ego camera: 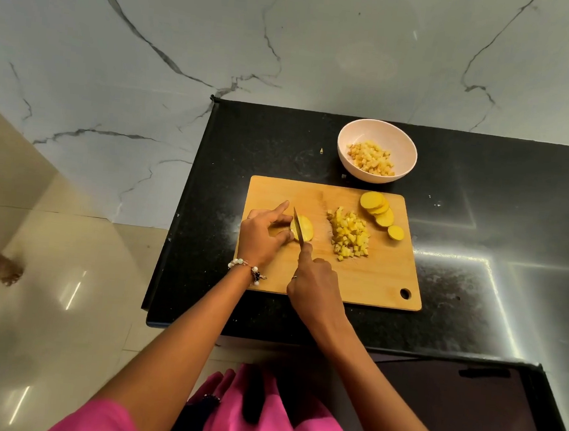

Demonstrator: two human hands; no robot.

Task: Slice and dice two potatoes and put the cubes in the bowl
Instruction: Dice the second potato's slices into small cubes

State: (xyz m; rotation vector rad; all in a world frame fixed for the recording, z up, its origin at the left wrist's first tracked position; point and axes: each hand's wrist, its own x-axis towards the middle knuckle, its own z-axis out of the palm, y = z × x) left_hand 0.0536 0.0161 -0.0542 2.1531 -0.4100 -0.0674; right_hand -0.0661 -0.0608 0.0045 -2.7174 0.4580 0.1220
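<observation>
Fingertips, left: your curled fingers (284,220) pin the potato piece (304,228) from its left side; index finger stretched toward the far edge of the board.
Fingers, right: wrapped round the knife handle, which is hidden inside your fist; index finger laid along the back of the blade.
Left hand (262,235): resting on the left part of the cutting board, bead bracelet (247,267) at your wrist.
Right hand (315,280): near side of the board, just right of your left hand, holding the knife (297,228).
Knife: blade pointing away from you, edge down into the potato piece, just beside your left fingertips.
Potato piece: yellow, cut face up, left of centre on the board, partly covered by your left fingers.
Cubes on board (349,234): heap of diced potato at the middle of the board, right of the knife, apart from the piece you hold.
Slices (379,213): round potato slices overlapping in a short row at the far right corner of the board, one smaller round (395,232) lying just near of the row.
Cutting board (373,281): wooden, rectangular, hanging hole at its near right corner, flat on the counter.
Bowl (352,135): pale, round, just beyond the far edge of the board, right of centre; holds cubes (372,157) across its bottom.
Counter (234,149): black speckled stone, bright light reflections on its right side.
Wall (154,32): white marble with dark veins, behind and left of the counter.
Floor (45,297): glossy beige tiles at left.
Clothing (279,421): pink fabric at the near edge of your view.
</observation>
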